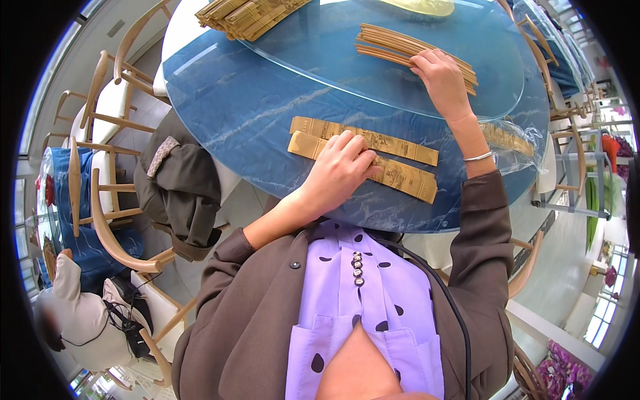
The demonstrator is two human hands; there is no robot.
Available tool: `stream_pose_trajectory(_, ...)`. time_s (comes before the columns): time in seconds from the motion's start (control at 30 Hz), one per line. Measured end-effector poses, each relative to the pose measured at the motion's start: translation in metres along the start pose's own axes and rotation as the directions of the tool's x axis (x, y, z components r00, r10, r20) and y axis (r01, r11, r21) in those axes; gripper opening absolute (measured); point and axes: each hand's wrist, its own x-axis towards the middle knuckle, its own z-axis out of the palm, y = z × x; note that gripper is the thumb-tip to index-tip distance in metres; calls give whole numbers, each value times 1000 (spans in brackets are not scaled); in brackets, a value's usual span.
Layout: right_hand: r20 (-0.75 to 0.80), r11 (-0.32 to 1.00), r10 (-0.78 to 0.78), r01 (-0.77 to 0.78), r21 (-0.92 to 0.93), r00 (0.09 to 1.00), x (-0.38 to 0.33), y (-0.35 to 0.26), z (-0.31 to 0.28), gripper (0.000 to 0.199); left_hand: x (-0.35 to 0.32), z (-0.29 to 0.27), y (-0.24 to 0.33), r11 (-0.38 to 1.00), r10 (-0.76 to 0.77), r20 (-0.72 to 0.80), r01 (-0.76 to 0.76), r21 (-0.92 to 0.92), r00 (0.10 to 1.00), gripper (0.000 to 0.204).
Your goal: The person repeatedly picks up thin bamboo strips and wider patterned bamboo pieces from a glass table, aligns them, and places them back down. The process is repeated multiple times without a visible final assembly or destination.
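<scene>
Two long gold paper chopstick sleeves with dark printed pictures lie side by side near the front of the table. My left hand (343,160) is over them, fingers bent and closed on the nearer sleeve (410,181); the farther sleeve (393,142) lies just beyond its fingertips. My right hand (441,79) reaches out to a loose row of brown chopsticks (390,41) on the glass turntable. Its thumb and fingers pinch at the near side of the row; how many sticks they hold is hidden.
A pile of gold sleeves (250,17) sits at the far left of the glass turntable (320,63). Right of my right wrist lies a clear plastic bag (517,143) with gold sleeves inside. A dark coat (177,183) hangs on a chair at left. Another person (77,320) sits lower left.
</scene>
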Motion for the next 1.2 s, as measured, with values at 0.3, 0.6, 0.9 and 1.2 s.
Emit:
stream_pose_trajectory(0.3, 140, 1000, 13, -15, 18, 990, 2, 6, 1, 17, 0, 1, 1, 1000, 0, -75, -1, -18, 997, 18)
stream_pose_trajectory(0.6, 174, 999, 33, -31, -10, 984, -15, -24, -6, 16, 4, -7, -2, 996, -85, -201, 78, -46, 976, 12)
stream_pose_trajectory(0.9, 132, 930, -70, 112, -350, 989, -21, -35, -1, 12, 15, -19, -6, 996, -56, -228, 71, 59, 972, 14)
stream_pose_trajectory(1.2, 116, 928, -29, 70, -367, 993, -27, -46, -1, 13, 99, -26, -80, 936, 108, -74, -77, 344, 991, 29)
